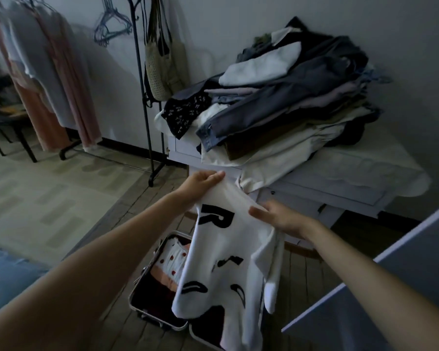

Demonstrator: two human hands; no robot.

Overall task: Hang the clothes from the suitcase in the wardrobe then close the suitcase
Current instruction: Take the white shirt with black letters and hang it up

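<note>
**White printed T-shirt held up over the open suitcase**

Both hands hold a white T-shirt with black lettering (221, 264) in the air, directly above the open suitcase (160, 310) on the wooden floor. The left hand (200, 182) pinches the top edge of the fabric at the upper left. The right hand (276, 219) grips the cloth a little lower and to the right, fingers curled over a fold. Held by its upper edge like this, the shirt hangs down and falls open, which probably makes it easier to find the shoulders for a hanger.

More folded clothes, one white with red dots (171, 262), lie in the suitcase, so unpacking looks far from done. The clothes rack (147, 97) stands well apart at the back left, with spare wire hangers (112, 24) and several garments (43, 72) on it. A large pile of clothes (289, 97) sits on the white table (340, 183) just beyond the hands.
</note>
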